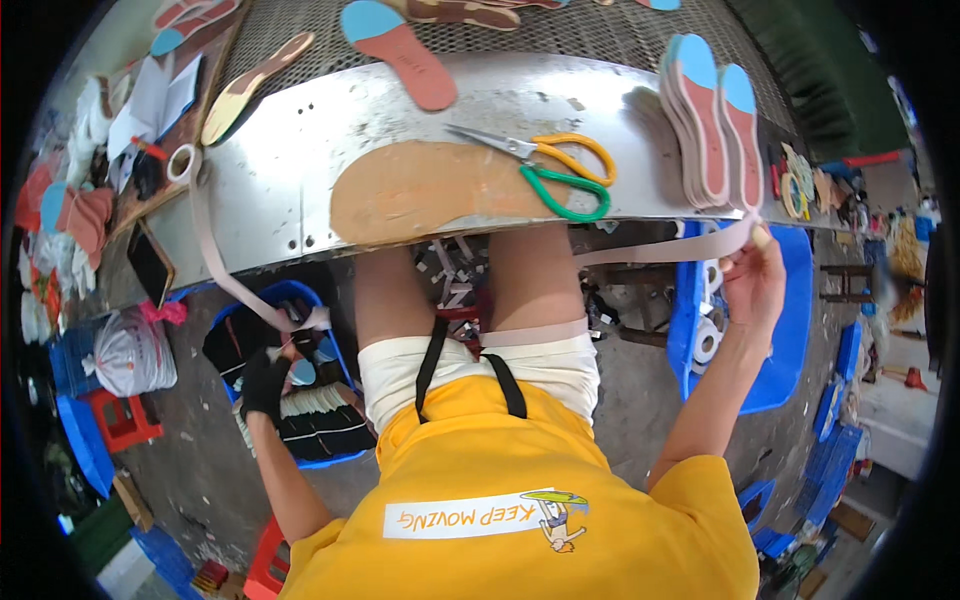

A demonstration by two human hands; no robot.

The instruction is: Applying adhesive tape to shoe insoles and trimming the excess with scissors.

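My right hand (755,280) pinches a pale pink strip of tape (660,250) at the bench's front edge on the right. The strip runs leftward from the fingertips over my lap. My left hand (268,382), in a black fingerless glove, is low over a blue crate (335,345) of insoles. Its fingers are pressed together, but what they hold is too small to make out. Just above them hangs another pale strip (225,275), coming down from a roll (182,163) on the bench's left side. Close to my right hand stand stacked insoles (695,125), pink with blue heels.
Scissors (560,165) with orange and green handles lie on a brown cardboard piece (400,195). Single insoles (405,60) rest along the back of the metal bench (270,185). A phone (150,262) sits at the left edge. Under my right arm, a blue bin (785,345) holds white rolls.
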